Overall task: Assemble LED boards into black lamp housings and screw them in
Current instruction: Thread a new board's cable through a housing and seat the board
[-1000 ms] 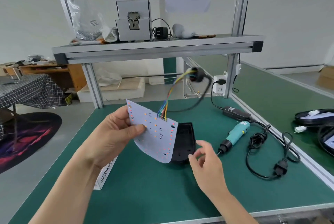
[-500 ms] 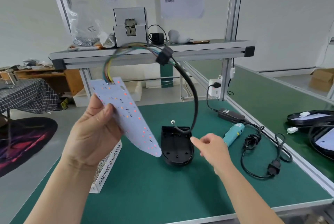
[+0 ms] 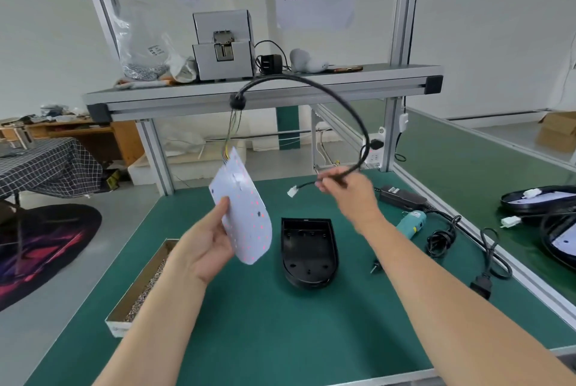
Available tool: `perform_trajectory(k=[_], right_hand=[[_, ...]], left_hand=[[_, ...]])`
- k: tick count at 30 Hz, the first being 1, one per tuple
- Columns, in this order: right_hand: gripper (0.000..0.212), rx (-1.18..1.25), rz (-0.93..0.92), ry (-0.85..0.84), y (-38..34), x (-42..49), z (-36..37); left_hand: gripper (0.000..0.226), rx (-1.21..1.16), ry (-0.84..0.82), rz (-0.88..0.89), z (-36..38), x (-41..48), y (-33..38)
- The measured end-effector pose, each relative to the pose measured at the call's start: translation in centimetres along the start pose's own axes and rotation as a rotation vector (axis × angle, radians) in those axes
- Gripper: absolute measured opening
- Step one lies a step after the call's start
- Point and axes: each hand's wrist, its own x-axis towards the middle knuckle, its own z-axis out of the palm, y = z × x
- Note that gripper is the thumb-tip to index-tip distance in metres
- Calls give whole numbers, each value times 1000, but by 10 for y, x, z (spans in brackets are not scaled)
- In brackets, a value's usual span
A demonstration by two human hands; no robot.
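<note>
Taking the black lamp housing [image 3: 308, 248] as the middle of the dial: it lies flat and open side up on the green bench mat [image 3: 265, 323], a matte plastic shell with 1 straight end at 12 o'clock and a rounded end at 6 o'clock, ribs and small holes showing inside. Neither hand touches it.

At 10 o'clock the left hand [image 3: 205, 245] holds the LED board [image 3: 246, 220] up off the mat. The board is a thin white sheet of the same tongue shape, dotted with small reddish LEDs, and is tilted with its rounded end down. The thumb presses flat on the board's face; the other fingers are behind it and I cannot tell how they lie.

Thin coloured wires [image 3: 232, 136] rise from the board's top edge to a black grommet [image 3: 237, 101], and from there a smooth black cable [image 3: 343, 98] arcs high over to 1 o'clock. There the right hand [image 3: 352, 195], blurred, has its fingers curled round the cable, pinching it near its free end, where a small white plug [image 3: 292, 191] juts out towards 12 o'clock.

At 3 o'clock a teal electric screwdriver [image 3: 411, 223] lies on the mat. At 8 o'clock sits a shallow cardboard box [image 3: 143, 286] filled with small metal parts
</note>
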Motion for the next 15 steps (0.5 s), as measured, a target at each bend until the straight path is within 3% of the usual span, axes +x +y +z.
perform_trajectory(k=[2,7,15], right_hand=[[14,59,-65,95,-11,5,-14],[15,-60,-93,43,-9,-3,-22],[16,-96,-12,-80,17,-11,-14]], left_hand=[[28,36,71,-119,-17,9,-19],[28,78,139,-325,-30,33,-65],[35,173,103,-419,-12,68,-87]])
